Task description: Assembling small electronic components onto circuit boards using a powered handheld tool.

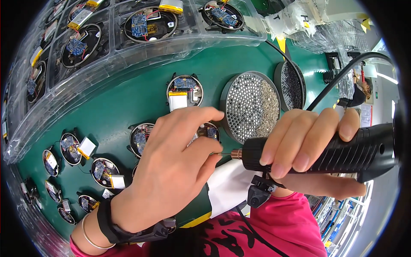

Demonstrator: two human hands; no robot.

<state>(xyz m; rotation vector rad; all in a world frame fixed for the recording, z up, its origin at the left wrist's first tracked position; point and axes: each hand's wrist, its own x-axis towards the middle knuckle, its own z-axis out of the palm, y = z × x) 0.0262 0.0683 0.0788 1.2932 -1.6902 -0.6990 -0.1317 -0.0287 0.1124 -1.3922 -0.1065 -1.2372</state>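
Note:
My right hand (306, 141) is wrapped around a black electric screwdriver (355, 150) held almost level, its bit pointing left. The thumb and forefinger of my left hand (171, 158) are pinched together at the tip of the thin bit (226, 153). Whatever lies between those fingertips is too small and hidden to make out. Partly behind the left hand is a round watch case (209, 130) with electronics inside. Just beyond, a round grey screw tray (250, 107) has a perforated plate, with loose small screws heaped on its right side.
Several open watch cases with blue circuit boards and battery packs, such as one watch case (185, 90), lie on the green mat (115, 103). A clear plastic tray (107, 55) of more cases stands far left. A second round tray (291, 85) holds dark bits. A black cable (338, 79) hangs at right.

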